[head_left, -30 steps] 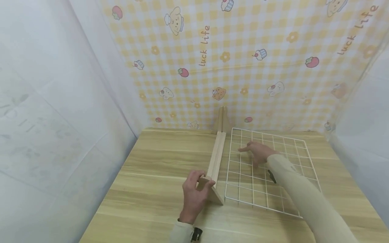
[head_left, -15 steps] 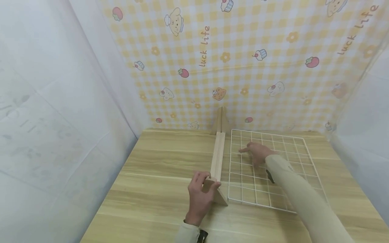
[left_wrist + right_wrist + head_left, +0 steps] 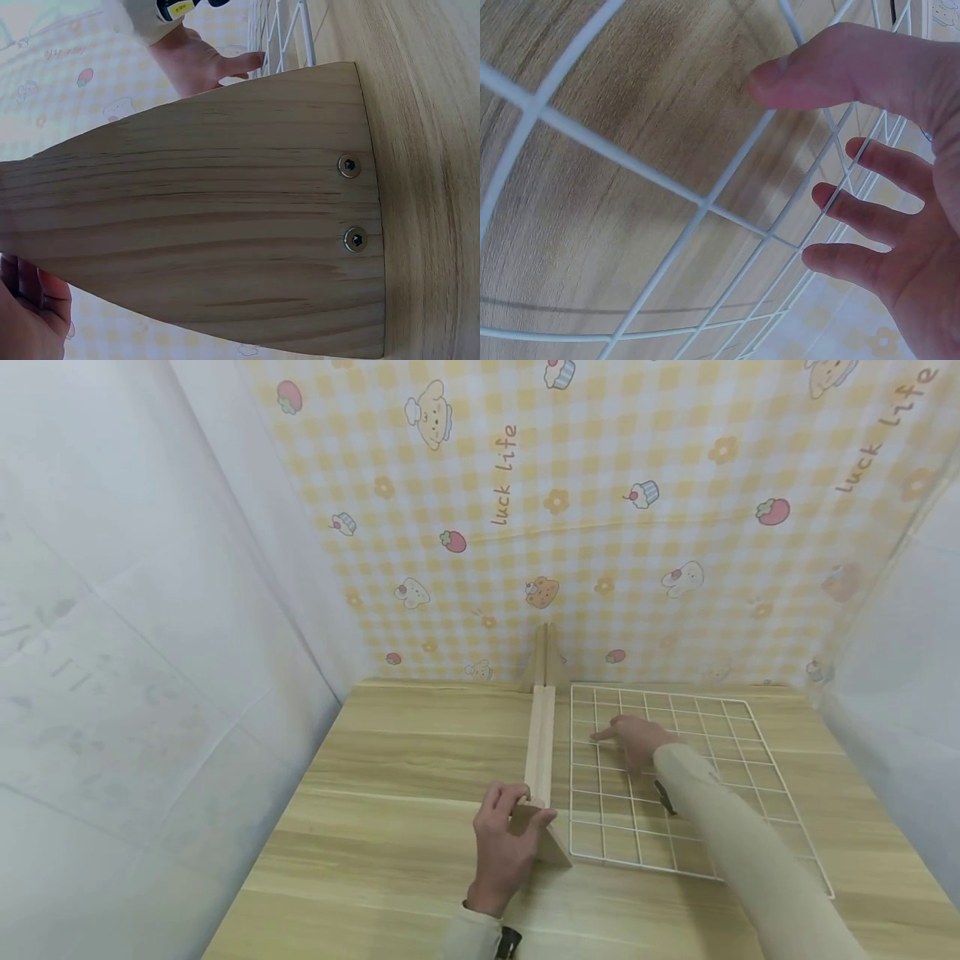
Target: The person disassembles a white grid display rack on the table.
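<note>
A wooden stand has a long pale rail [image 3: 540,743] running away from me between two upright end boards. My left hand [image 3: 504,850] grips the top of the near end board [image 3: 202,202], fingers on its left side and thumb on its right. Two round bolts [image 3: 355,239] show low on that board. Right of the stand, a white wire grid [image 3: 637,865] lies low over the table; whether it touches the wood all over I cannot tell. My right hand [image 3: 636,742] is over the grid's far left part, fingers spread and thumb touching a wire [image 3: 739,154].
The wood-grain table [image 3: 390,843] reaches back to a yellow checked cloth [image 3: 480,552] with cartoon prints. The stand's far end board [image 3: 544,658] stands close to that cloth. White sheets hang at the left [image 3: 150,660] and right [image 3: 892,693].
My left hand has moved right with the near end of the stand, so the rail points straighter away. The grid has turned slightly, its near edge shifting right. My right hand has barely moved.
</note>
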Action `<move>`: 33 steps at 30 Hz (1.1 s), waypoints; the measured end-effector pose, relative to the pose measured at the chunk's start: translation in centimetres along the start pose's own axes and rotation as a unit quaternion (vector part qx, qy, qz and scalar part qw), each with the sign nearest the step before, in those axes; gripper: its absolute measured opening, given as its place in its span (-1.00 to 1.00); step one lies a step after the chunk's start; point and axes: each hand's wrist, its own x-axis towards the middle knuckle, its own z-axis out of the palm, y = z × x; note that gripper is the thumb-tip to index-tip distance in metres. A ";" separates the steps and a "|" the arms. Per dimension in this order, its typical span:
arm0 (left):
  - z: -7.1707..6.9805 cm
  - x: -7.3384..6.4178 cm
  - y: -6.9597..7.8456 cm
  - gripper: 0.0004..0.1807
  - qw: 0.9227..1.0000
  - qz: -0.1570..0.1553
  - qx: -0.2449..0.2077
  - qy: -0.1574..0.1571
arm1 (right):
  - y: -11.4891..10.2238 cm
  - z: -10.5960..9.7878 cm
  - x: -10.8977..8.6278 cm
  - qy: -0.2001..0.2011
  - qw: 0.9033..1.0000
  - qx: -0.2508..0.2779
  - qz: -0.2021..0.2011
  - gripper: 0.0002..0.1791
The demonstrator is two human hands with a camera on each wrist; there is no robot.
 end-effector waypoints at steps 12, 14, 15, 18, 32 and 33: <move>0.4 0.1 -0.2 -0.67 1.000 0.005 0.007 -0.008 | 0.2 0.7 0.2 -0.004 1.000 -0.004 0.001 0.02; 0.5 0.2 -0.2 -0.67 1.000 0.006 0.008 -0.008 | 0.3 0.8 0.3 0.000 1.000 -0.008 -0.001 0.02; 0.5 0.2 -0.3 -0.67 1.000 0.007 0.008 -0.007 | 0.3 0.8 0.3 0.000 1.000 -0.009 0.000 0.03; 0.6 0.3 -0.4 -0.66 1.000 0.015 0.009 -0.003 | 0.3 0.8 0.5 -0.002 1.000 0.003 0.014 0.06; 1.0 0.6 -0.7 -0.69 0.999 0.045 0.012 0.013 | -0.3 0.0 0.5 -0.019 0.999 0.019 0.047 0.07; 1.0 0.6 -0.7 -0.69 0.999 0.044 0.012 0.013 | -0.3 0.1 0.5 -0.017 0.999 0.018 0.046 0.07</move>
